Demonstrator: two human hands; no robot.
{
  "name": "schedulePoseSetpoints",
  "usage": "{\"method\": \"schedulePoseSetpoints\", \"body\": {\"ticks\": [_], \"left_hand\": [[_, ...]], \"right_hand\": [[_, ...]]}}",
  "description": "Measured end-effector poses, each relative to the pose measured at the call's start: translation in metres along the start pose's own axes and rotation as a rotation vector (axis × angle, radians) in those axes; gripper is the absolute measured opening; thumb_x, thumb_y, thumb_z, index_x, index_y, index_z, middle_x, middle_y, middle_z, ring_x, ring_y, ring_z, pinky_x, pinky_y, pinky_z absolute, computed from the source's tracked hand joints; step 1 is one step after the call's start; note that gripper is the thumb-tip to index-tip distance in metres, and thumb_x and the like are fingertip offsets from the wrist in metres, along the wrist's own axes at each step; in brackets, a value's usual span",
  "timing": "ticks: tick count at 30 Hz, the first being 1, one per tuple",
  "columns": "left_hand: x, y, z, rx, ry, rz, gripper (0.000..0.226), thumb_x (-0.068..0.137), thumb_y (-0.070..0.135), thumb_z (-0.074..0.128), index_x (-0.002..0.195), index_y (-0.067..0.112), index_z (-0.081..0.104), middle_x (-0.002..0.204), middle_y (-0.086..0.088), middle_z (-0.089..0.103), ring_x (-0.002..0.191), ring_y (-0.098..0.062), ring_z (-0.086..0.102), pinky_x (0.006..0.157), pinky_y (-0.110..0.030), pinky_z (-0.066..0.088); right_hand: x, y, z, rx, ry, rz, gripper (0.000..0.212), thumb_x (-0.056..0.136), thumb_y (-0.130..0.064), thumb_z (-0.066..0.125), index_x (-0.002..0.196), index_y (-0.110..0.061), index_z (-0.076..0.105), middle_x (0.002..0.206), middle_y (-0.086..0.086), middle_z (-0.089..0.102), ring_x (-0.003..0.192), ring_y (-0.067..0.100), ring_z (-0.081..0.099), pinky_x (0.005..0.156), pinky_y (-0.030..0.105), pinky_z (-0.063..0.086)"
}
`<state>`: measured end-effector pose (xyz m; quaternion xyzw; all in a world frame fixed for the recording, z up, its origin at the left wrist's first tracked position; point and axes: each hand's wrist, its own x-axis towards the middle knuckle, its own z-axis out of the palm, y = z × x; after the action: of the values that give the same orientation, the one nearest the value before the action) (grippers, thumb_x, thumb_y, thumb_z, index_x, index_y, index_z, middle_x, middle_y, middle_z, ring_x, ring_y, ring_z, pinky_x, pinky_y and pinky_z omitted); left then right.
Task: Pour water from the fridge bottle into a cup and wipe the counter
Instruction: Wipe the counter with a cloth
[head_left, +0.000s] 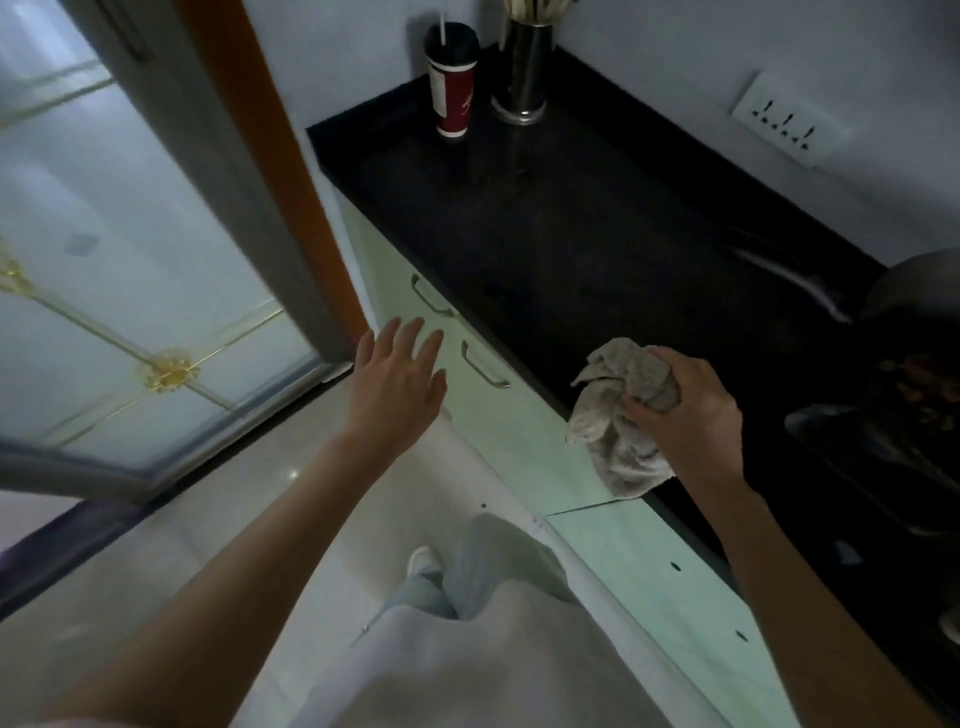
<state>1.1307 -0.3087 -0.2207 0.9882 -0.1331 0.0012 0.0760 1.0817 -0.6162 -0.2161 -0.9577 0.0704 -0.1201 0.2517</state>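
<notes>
My right hand grips a crumpled grey cloth just above the front edge of the black counter. The cloth hangs down over the counter's edge. My left hand is held out with straight, spread fingers in front of the pale green cabinet, holding nothing. A red cup with a black lid and a white straw stands at the back left of the counter. No bottle is in view.
A steel utensil holder stands beside the cup. A dark pan and a stove sit at the right. Cabinet drawer handles lie below the counter's edge. A glass door is at the left, a wall socket behind.
</notes>
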Motion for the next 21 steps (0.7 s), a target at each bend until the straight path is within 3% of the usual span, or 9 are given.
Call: {"method": "schedulePoseSetpoints", "body": {"ticks": [4, 8, 12, 21], "left_hand": [[0.043, -0.003, 0.007, -0.039, -0.029, 0.12, 0.05, 0.095, 0.031, 0.05, 0.14, 0.012, 0.044, 0.145, -0.014, 0.043, 0.137, -0.034, 0.035, 0.113, -0.053, 0.027], [0.084, -0.003, 0.024, -0.021, -0.059, 0.201, 0.047, 0.093, 0.03, 0.053, 0.136, 0.01, 0.048, 0.14, -0.017, 0.048, 0.131, -0.037, 0.043, 0.107, -0.054, 0.035], [0.125, 0.0, 0.038, -0.049, -0.07, 0.242, 0.045, 0.092, 0.028, 0.052, 0.134, 0.01, 0.052, 0.138, -0.017, 0.051, 0.131, -0.037, 0.043, 0.106, -0.055, 0.036], [0.193, 0.011, 0.073, -0.026, -0.188, 0.349, 0.046, 0.09, 0.026, 0.056, 0.131, 0.008, 0.053, 0.136, -0.02, 0.052, 0.127, -0.04, 0.046, 0.104, -0.057, 0.036]], "right_hand": [[0.013, 0.003, 0.013, -0.047, 0.051, 0.09, 0.058, 0.069, -0.024, 0.083, 0.123, -0.017, 0.061, 0.116, 0.007, 0.062, 0.096, 0.028, 0.064, 0.072, 0.037, 0.055], [0.035, 0.012, 0.03, -0.085, 0.081, 0.168, 0.061, 0.067, -0.025, 0.084, 0.123, -0.015, 0.061, 0.115, 0.007, 0.062, 0.095, 0.027, 0.064, 0.071, 0.029, 0.049], [0.061, 0.027, 0.045, -0.104, 0.113, 0.236, 0.062, 0.068, -0.027, 0.084, 0.124, -0.015, 0.06, 0.116, 0.008, 0.062, 0.096, 0.027, 0.064, 0.071, 0.038, 0.057], [0.116, 0.054, 0.056, -0.107, 0.189, 0.413, 0.06, 0.072, -0.03, 0.079, 0.127, -0.018, 0.057, 0.119, 0.008, 0.06, 0.102, 0.026, 0.061, 0.078, 0.035, 0.052]]}}
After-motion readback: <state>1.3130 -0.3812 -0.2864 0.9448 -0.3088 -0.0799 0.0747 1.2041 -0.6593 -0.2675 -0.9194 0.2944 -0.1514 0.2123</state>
